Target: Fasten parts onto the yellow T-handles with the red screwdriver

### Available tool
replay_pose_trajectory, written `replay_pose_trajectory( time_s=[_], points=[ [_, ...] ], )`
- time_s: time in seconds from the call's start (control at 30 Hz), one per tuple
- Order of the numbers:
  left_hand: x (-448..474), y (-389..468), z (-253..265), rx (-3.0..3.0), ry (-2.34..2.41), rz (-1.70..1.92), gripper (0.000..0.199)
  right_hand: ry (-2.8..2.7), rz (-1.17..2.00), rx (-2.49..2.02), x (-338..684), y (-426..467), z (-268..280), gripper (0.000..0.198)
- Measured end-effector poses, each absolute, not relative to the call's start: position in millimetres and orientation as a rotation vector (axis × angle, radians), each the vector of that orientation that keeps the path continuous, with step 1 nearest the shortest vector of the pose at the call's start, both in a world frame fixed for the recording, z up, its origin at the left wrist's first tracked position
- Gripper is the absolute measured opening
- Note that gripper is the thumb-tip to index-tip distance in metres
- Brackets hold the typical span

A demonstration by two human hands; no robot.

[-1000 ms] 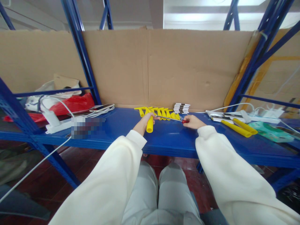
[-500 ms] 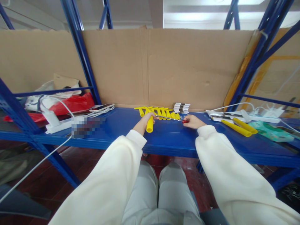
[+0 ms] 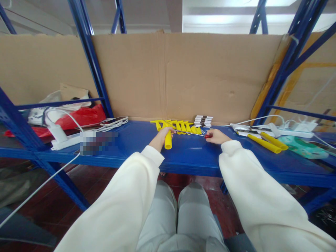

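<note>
My left hand (image 3: pixel 161 138) is wrapped round a yellow plastic piece with a tube-shaped handle (image 3: pixel 168 142), whose open round end faces me. The fingers cover part of it. In my right hand (image 3: pixel 216 136) is the red handle of a screwdriver (image 3: pixel 208 135). Its thin metal shaft points left and meets the yellow piece by my left fingertips; the very tip is hidden. Just behind both hands, several similar yellow pieces (image 3: pixel 188 127) lie in a row on the blue shelf (image 3: pixel 194 154). A few tiny shiny bits lie near the row's right end.
A stack of white pieces with dark bands (image 3: pixel 203 121) stands behind my right hand. Two yellow tubes (image 3: pixel 265 144) and a green packet (image 3: pixel 303 147) lie right. Power strips with cables (image 3: pixel 68 140) and a red bag (image 3: pixel 81 117) lie left. Cardboard (image 3: pixel 210 73) walls the back.
The yellow piece in my left hand has shifted very slightly. Both hands keep their hold and place, with the screwdriver still against the piece.
</note>
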State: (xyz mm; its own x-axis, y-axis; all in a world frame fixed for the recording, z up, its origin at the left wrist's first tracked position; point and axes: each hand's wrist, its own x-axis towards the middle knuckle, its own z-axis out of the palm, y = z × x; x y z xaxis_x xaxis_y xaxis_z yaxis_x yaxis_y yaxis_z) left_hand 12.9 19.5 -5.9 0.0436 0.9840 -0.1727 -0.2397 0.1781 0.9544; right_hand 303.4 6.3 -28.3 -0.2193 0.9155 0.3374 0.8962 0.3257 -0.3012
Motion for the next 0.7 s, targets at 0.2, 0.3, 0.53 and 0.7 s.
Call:
replay_pose_trajectory(
  time_s=[0.2,0.3,0.53,0.7],
  points=[
    [14.6,15.8,-3.7,0.900,1.137,1.141,0.018,-2.152,0.014,-1.699,308.4,9.1,-29.1,0.010],
    [15.2,15.2,-4.6,0.915,1.142,1.142,0.017,-2.154,0.009,-1.671,308.8,10.3,-30.2,0.010],
    [14.5,16.3,-5.0,0.916,1.172,1.126,0.018,-2.134,0.056,-1.643,309.2,10.1,-30.5,0.011],
    [13.9,17.6,-6.1,0.899,1.154,1.183,0.021,-2.182,0.152,-1.609,312.8,7.5,-28.8,0.016]
  ],
)
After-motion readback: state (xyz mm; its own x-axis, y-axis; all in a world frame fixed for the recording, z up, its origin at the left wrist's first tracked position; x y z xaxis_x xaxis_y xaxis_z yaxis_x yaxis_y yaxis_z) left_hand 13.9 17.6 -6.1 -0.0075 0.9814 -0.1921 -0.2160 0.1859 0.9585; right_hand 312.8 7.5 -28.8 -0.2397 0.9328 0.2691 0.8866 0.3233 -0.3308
